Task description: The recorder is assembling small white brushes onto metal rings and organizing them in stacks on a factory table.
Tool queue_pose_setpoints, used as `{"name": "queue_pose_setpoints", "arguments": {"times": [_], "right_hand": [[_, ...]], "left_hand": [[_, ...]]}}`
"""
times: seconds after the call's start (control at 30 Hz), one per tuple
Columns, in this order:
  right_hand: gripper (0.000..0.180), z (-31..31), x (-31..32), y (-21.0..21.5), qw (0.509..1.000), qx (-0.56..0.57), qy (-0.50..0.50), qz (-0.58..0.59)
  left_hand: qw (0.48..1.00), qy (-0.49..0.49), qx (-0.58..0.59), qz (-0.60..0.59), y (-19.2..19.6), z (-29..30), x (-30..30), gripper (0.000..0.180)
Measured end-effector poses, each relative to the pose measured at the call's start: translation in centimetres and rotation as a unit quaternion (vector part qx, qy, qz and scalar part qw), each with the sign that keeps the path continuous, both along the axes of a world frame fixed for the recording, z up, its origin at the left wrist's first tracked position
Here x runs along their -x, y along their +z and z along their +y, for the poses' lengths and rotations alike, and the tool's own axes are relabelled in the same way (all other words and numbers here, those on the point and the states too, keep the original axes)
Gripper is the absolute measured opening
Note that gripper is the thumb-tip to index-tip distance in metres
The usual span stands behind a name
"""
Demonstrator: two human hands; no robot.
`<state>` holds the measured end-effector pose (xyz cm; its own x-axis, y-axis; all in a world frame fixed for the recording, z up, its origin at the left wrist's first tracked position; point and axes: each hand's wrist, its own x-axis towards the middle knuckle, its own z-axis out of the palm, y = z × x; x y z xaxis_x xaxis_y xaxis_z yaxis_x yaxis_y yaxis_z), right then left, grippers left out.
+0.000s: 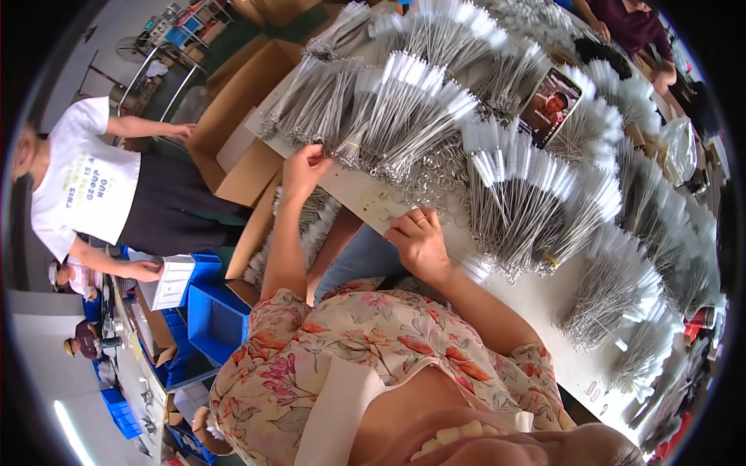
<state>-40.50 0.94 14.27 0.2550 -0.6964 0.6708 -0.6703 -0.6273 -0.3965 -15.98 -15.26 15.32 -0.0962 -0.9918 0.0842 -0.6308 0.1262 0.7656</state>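
Note:
My left hand (pixel 305 169) is at the table's near left edge, fingers curled by the looped wire ends of a pile of thin brushes (pixel 330 101) with white bristles. Whatever its fingertips pinch is too small to make out. To the right and nearer my body, my right hand (pixel 420 242) is closed over the table edge, a ring on one finger; its palm side hides anything in it. Loose metal rings (pixel 439 182) lie scattered on the white table just beyond that hand. A bundle of brushes (pixel 521 186) lies to the right of the rings.
A phone (pixel 550 107) leans among the brushes. More brush bundles (pixel 614 287) cover the table's right side. At left stand an open cardboard box (pixel 233 116), blue bins (pixel 217 318) and a person in a white shirt (pixel 97 175). Another person (pixel 633 27) is across the table.

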Motion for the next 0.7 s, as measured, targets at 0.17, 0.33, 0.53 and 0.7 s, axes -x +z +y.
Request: {"name": "queue_pose_setpoints", "arguments": {"times": [0.17,0.33,0.53,0.7], "right_hand": [[0.013,0.9,0.1,-0.6,1.0,-0.01,0.007,-0.002],[0.016,1.9,0.6,0.7,1.0,-0.002,-0.014,0.0],[0.02,3.3,4.5,6.2,0.991,-0.028,-0.12,-0.053],[0.009,4.8,11.4,8.5,0.917,-0.116,-0.366,-0.109]], "left_hand": [[0.997,-0.008,-0.058,-0.053,4.8,-0.5,-1.2,0.021],[0.998,-0.034,-0.032,-0.037,8.3,-6.5,4.0,0.027],[0.965,-0.046,0.024,-0.256,3.7,-11.5,3.1,0.029],[0.966,-0.057,0.043,-0.249,3.0,-12.0,3.1,0.024]]}}
